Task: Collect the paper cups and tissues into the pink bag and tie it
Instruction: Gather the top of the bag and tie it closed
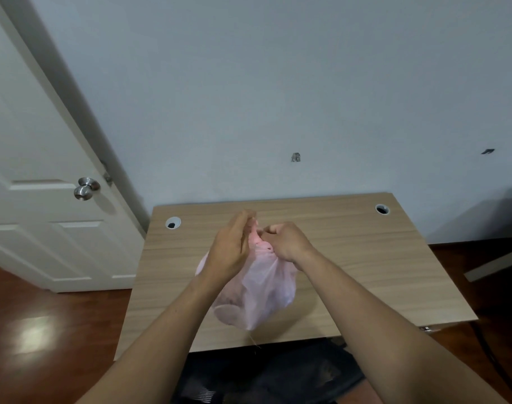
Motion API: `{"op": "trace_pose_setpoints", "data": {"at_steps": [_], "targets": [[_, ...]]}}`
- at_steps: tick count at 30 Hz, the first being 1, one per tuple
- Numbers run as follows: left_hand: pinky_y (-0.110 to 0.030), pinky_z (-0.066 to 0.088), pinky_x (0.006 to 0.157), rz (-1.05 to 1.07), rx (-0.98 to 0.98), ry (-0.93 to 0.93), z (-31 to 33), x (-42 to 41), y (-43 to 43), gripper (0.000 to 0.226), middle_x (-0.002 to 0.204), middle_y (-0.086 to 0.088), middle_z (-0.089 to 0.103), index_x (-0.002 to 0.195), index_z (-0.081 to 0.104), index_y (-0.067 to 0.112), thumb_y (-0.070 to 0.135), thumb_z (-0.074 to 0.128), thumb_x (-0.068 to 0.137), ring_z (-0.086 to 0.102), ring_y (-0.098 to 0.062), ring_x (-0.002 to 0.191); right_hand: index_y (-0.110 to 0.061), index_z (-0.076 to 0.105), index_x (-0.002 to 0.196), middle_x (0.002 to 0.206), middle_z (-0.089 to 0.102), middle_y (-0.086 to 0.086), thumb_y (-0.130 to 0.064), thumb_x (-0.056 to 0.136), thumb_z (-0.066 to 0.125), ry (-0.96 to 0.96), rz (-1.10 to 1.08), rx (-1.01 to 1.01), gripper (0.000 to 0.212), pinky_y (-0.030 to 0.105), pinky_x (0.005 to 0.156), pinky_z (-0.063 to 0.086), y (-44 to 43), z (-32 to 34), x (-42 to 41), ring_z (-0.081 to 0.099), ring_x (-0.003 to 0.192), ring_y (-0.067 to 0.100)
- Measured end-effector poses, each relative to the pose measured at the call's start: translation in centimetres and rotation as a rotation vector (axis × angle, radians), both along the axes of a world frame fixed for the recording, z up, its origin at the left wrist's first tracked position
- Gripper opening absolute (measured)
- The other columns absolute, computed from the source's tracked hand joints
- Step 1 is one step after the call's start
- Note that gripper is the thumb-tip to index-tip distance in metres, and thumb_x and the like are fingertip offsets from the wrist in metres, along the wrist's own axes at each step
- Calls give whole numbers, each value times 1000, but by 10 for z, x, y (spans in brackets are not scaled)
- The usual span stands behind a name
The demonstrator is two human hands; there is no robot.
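Note:
A thin pink bag bulges over the middle of the wooden desk, its top gathered into a twisted neck. My left hand grips the neck from the left, fingers curled around the plastic. My right hand pinches the same neck from the right, close against the left hand. Pale rounded shapes show faintly through the plastic; I cannot tell cups from tissues. No loose cups or tissues lie on the desk.
The desk stands against a pale blue wall, with a cable hole at the back left and another at the back right. A white door with a metal knob is at the left. A dark chair sits below the front edge.

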State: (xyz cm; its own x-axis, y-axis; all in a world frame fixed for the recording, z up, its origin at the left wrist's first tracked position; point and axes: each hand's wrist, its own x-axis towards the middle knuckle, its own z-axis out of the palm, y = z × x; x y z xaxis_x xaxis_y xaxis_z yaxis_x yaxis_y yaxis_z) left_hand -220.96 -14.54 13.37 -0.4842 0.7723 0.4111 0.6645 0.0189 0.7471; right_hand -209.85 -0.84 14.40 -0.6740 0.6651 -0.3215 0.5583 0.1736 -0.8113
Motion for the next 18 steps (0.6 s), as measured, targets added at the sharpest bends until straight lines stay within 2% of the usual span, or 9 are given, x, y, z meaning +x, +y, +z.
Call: {"op": "trace_pose_setpoints", "data": {"at_steps": [1, 3, 5, 7, 8, 10, 13, 15, 18], "targets": [[-26, 49, 80, -12, 1, -9, 1, -1, 1, 22, 100, 13, 62, 119, 58, 25, 14, 44, 107, 60, -5, 87, -12, 82, 96, 85, 81, 0, -34, 102, 75, -10, 18, -25, 24, 25, 62, 46, 1, 0, 2, 64, 71, 11], [-21, 46, 75, -15, 5, -28, 4, -3, 3, 15, 91, 16, 58, 110, 58, 25, 19, 45, 113, 57, -4, 82, -11, 79, 111, 104, 84, 7, -29, 97, 82, 34, 13, -93, 23, 29, 75, 52, 0, -1, 5, 70, 84, 16], [-19, 42, 69, 8, 5, -62, 6, -3, 4, 19, 83, 13, 56, 102, 57, 25, 25, 46, 117, 53, -8, 74, -13, 77, 105, 100, 83, 3, -25, 93, 86, 65, 12, -134, 19, 31, 77, 53, 1, -2, 7, 69, 84, 15], [-28, 45, 69, 29, -10, -138, 6, -3, 5, 21, 81, 9, 57, 99, 59, 23, 27, 48, 117, 51, -9, 72, -13, 81, 94, 85, 81, -6, -25, 94, 84, 49, 56, -151, 13, 29, 72, 51, 2, -3, 10, 66, 76, 12], [-34, 48, 69, 40, -24, -197, 6, -3, 5, 22, 81, 8, 59, 100, 61, 21, 28, 49, 117, 52, -12, 71, -9, 82, 92, 81, 78, -6, -29, 96, 82, 51, 75, -172, 20, 30, 71, 48, 2, -3, 11, 63, 74, 12], [-38, 52, 67, 60, -51, -365, 5, -5, 5, 24, 81, 3, 65, 102, 64, 18, 31, 50, 117, 55, -15, 69, -8, 84, 90, 83, 78, -1, -38, 101, 76, 86, 90, -265, 33, 30, 70, 48, 0, -1, 14, 64, 73, 14], [-35, 47, 68, 101, -80, -550, 2, -12, 5, 27, 84, 2, 68, 104, 66, 11, 29, 50, 116, 56, -15, 70, -13, 86, 87, 95, 81, 7, -35, 97, 76, 202, 109, -542, 26, 29, 75, 57, -2, 0, 17, 74, 82, 19], [-31, 46, 66, 115, -121, -642, -2, -15, 5, 28, 80, 5, 65, 104, 67, 8, 27, 51, 116, 53, -14, 67, -1, 76, 103, 109, 70, 18, -26, 87, 67, 266, 107, -750, 31, 40, 94, 54, -3, 3, 17, 64, 101, 29], [-26, 49, 56, 103, -176, -763, -7, -18, 3, 28, 74, 5, 64, 102, 67, 8, 25, 51, 116, 52, -14, 61, 25, 55, 138, 133, 57, 30, -10, 86, 46, 286, 176, -947, 63, 55, 128, 35, -4, -3, 17, 52, 124, 39]]}}
